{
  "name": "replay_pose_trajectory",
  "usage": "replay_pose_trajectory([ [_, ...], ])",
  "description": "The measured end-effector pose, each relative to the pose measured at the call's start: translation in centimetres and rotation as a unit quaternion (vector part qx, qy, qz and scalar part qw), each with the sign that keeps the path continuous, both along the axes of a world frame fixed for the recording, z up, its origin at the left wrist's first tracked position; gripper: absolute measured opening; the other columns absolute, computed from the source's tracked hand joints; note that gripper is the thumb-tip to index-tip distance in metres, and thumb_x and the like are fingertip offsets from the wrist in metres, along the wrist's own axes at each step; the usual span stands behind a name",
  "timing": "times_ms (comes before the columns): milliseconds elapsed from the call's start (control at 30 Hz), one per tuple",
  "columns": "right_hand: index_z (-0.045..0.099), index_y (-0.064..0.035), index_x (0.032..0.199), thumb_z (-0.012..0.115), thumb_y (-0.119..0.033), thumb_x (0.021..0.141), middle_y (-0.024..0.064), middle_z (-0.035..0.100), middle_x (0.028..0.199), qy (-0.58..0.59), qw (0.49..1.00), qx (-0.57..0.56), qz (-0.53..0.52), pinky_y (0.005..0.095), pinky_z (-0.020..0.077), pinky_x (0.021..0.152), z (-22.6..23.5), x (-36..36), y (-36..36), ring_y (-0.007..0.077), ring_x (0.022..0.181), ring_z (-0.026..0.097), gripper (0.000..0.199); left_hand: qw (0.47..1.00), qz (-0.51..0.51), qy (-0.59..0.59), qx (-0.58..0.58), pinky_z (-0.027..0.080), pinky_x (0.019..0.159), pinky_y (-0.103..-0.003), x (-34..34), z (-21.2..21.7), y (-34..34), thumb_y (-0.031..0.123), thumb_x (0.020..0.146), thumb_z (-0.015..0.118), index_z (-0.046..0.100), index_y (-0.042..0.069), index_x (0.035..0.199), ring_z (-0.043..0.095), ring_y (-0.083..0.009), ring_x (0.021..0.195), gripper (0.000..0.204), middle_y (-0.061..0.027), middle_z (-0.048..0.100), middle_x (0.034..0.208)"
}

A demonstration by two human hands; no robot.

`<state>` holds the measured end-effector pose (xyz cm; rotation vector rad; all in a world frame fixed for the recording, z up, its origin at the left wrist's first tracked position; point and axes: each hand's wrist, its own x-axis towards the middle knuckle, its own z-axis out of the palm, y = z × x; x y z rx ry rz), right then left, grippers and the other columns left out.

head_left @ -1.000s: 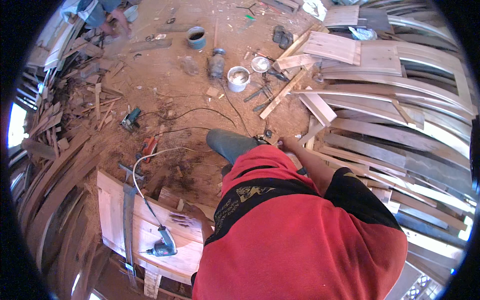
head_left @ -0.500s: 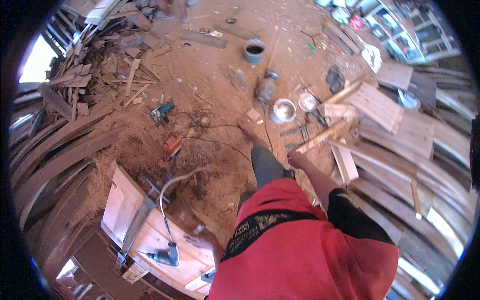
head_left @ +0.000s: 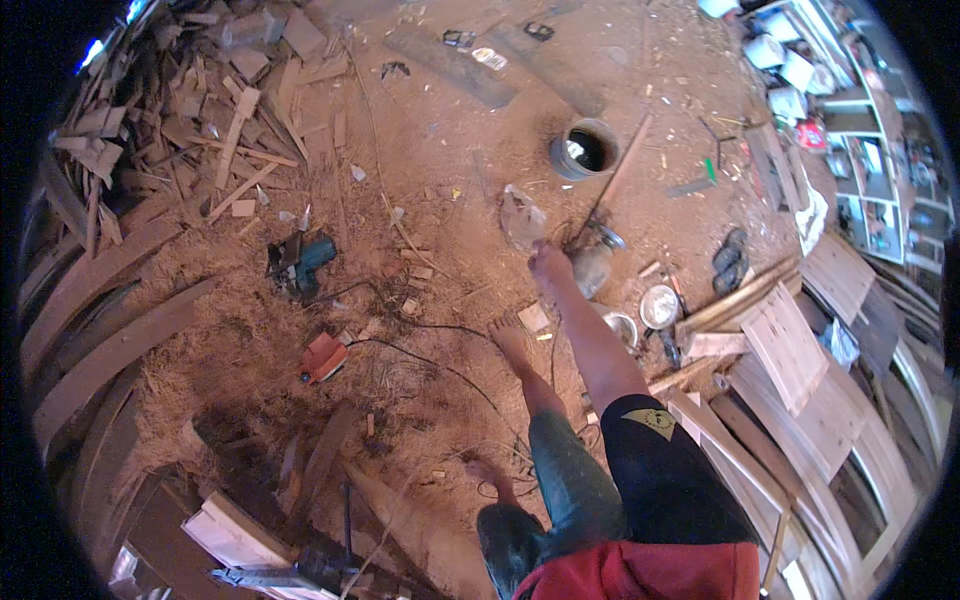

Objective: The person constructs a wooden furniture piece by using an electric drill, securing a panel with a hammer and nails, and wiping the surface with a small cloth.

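One of your hands is in view, the right hand (head_left: 550, 267), reaching well out over the sawdust-strewn floor (head_left: 450, 220), whereas half a second ago it was close beside your leg. Its fingers look drawn in, but I cannot tell whether they grip anything. The grey cylinder (head_left: 592, 272) lies on the floor just to the right of that hand, partly overlapped by your forearm. A clear plastic bag (head_left: 522, 218) is just beyond the hand, and the near end of a long wooden strip (head_left: 622, 165) comes close to it, with the bucket (head_left: 568, 166) farther off. Your left hand, earlier spread on the pale board (head_left: 235, 535), is now out of the picture, so I cannot tell its state. Your view has swung forward: the drill no longer shows, and only part of that board remains at the lower left, with the bar clamp (head_left: 262, 578) across it. Both your bare feet now show. The green power tool (head_left: 316, 256) and the orange power tool (head_left: 324, 357) stay on the floor to your left.
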<state>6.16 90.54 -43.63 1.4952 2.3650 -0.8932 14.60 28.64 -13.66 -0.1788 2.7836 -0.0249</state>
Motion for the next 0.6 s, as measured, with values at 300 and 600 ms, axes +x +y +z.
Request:
replay_pose_trajectory([
  [300,0.047,-0.0102,0.137,0.059,-0.018,0.084,0.0196,0.054,0.136,-0.040,0.996,0.052,-0.053,0.0504,0.0541,0.089,-15.0,-5.7,9.2,0.0416,0.108,0.065,0.055,0.993,0.068,-0.095,0.012,0.043,0.097,-0.046,2.7,-3.0,5.1,0.045,0.097,0.057,0.039,0.001,0.141,0.048,-0.0322,0.121,0.065,-0.0163,0.046,0.139],
  [600,0.067,-0.0066,0.094,0.055,-0.024,0.092,0.0210,0.068,0.074,0.044,0.998,-0.050,-0.008,0.0513,0.0550,0.060,-7.3,-1.2,-8.1,0.0403,0.069,0.069,0.021,0.977,0.106,-0.171,0.067,0.045,0.091,-0.042,3.1,0.6,2.6,0.042,0.099,0.055,0.047,0.004,0.136,0.054,-0.0274,0.113,0.054,-0.0119,0.054,0.131],
])
